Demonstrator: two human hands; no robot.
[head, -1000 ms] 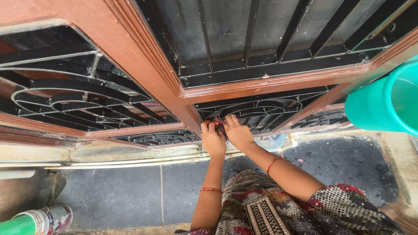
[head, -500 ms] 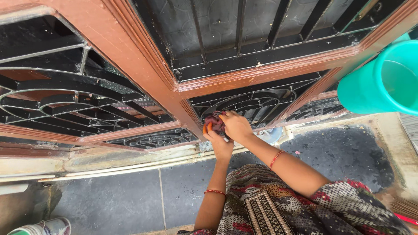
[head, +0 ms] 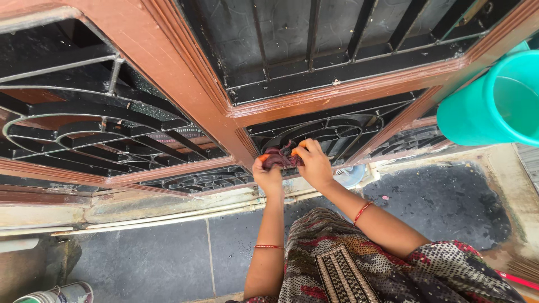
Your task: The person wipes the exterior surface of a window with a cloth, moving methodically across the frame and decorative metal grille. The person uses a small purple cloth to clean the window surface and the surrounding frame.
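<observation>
At the middle of the frame, the left hand (head: 268,175) and right hand (head: 314,164) both clutch a dark maroon cloth (head: 281,158) against the black iron grille (head: 314,134). Brown wooden door frames (head: 185,95) cross the upper half. Dark stone floor (head: 151,258) fills the bottom; a teal bucket (head: 494,106) sits at the right edge.

Dark maroon crumpled cloth (head: 281,157): mostly covered, bunched between the left hand (head: 268,175) and right hand (head: 314,165).
Teal plastic bucket (head: 494,104): sliced off by the right edge.
White paint-smeared tin (head: 59,294): bottom edge cuts it.
Pale blue round object (head: 351,175): half behind the right wrist, kind unclear.
</observation>
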